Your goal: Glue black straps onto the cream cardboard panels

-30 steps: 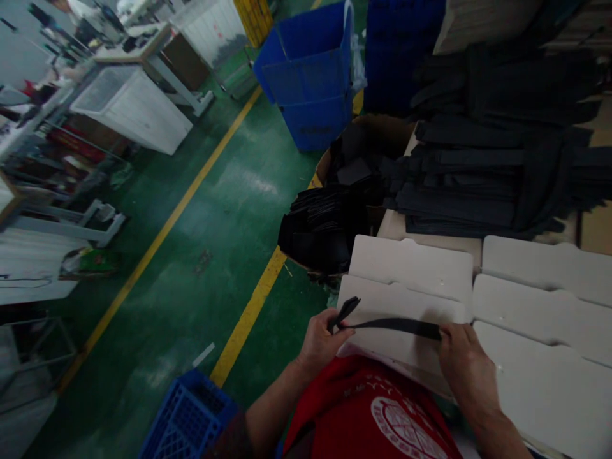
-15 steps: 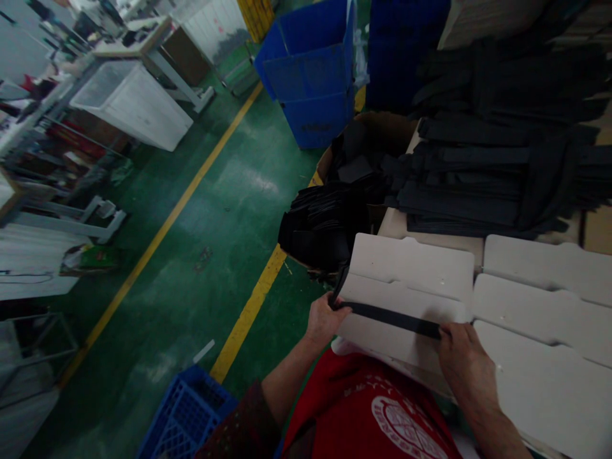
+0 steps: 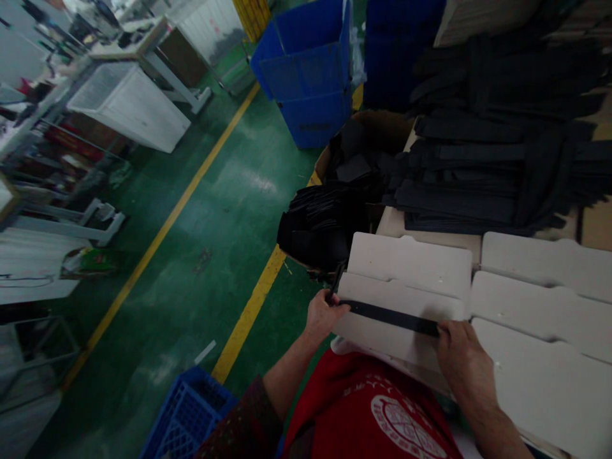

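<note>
A narrow black strip (image 3: 392,317) is stretched between my two hands, over pale flat panels (image 3: 406,258). My left hand (image 3: 322,317) pinches the strip near its left part, and a short length of it sticks up past the fingers. At the other end, my right hand (image 3: 463,354) grips the strip with closed fingers. Under the strip the panels lie overlapping in rows, with small holes and a notched edge. More pale panels (image 3: 549,376) lie to the right of my right hand.
Piles of black strips (image 3: 468,185) lie beyond the panels. A carton (image 3: 387,124) of black pieces stands at the left, near blue bins (image 3: 315,83). A blue crate (image 3: 186,414) sits on the green floor (image 3: 201,268). White bins (image 3: 134,102) and workbenches are further left.
Almost nothing differs; both hands keep hold of the black strip in nearly the same place. The whole view has shifted very slightly.
</note>
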A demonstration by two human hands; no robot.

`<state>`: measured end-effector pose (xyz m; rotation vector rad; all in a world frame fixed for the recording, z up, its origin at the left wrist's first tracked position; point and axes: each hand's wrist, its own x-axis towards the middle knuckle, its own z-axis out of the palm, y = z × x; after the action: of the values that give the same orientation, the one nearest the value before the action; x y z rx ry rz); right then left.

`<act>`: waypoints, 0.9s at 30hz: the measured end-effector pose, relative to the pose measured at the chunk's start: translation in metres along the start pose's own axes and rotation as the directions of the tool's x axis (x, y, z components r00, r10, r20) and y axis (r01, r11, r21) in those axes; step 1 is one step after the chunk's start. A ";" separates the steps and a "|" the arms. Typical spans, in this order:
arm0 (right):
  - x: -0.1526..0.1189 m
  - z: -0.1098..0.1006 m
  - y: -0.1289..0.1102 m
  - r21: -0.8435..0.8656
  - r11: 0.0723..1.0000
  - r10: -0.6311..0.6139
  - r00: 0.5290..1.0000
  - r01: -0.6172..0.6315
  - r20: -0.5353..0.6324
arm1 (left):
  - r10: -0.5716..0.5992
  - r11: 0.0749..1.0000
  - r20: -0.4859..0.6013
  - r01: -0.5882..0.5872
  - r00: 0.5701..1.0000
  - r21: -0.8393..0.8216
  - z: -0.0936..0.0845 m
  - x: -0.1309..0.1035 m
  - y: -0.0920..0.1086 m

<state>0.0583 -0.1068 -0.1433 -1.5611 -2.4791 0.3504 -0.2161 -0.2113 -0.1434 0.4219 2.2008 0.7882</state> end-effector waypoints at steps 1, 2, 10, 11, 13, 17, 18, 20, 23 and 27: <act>0.000 0.000 0.000 -0.001 1.000 0.003 1.000 -0.003 0.000 | 0.002 1.000 -0.004 -0.002 1.000 -0.003 0.000 0.000 0.001; 0.000 0.000 0.000 -0.005 1.000 0.008 1.000 -0.008 0.002 | 0.008 1.000 -0.005 -0.008 1.000 -0.008 0.000 -0.001 0.003; -0.001 0.002 0.000 -0.030 0.999 0.039 0.998 -0.038 0.050 | 0.031 0.999 -0.036 -0.032 0.999 -0.031 0.001 0.001 0.008; -0.001 0.002 0.000 -0.032 0.999 0.040 0.998 -0.038 0.056 | 0.016 0.999 -0.024 -0.017 1.000 -0.037 0.001 0.000 0.008; 0.000 0.002 -0.001 -0.032 0.999 0.036 0.998 -0.035 0.047 | -0.013 0.998 0.003 0.013 1.000 -0.056 0.002 0.000 0.008; 0.001 0.001 -0.001 -0.023 0.999 0.022 0.999 -0.022 0.025 | -0.050 0.995 -0.005 0.049 0.999 -0.088 0.009 0.001 0.007; 0.001 0.001 -0.001 -0.024 1.000 0.018 1.000 -0.018 0.025 | -0.057 0.994 -0.021 0.055 0.998 -0.092 0.011 0.001 0.006; 0.000 0.002 -0.001 -0.023 1.000 0.010 1.000 -0.009 0.028 | -0.071 0.993 -0.053 0.065 0.996 -0.101 0.016 0.003 0.004; -0.001 0.003 0.000 -0.009 1.000 -0.003 0.999 0.003 0.036 | -0.080 0.989 -0.078 0.070 0.994 -0.128 0.019 0.004 0.001; -0.001 0.003 0.000 -0.001 1.000 -0.024 1.000 0.024 0.014 | -0.082 0.985 -0.045 0.074 0.996 -0.155 0.015 0.001 0.003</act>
<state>0.0578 -0.1078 -0.1463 -1.5327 -2.5064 0.3577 -0.2056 -0.2024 -0.1503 0.2397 2.1707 0.9272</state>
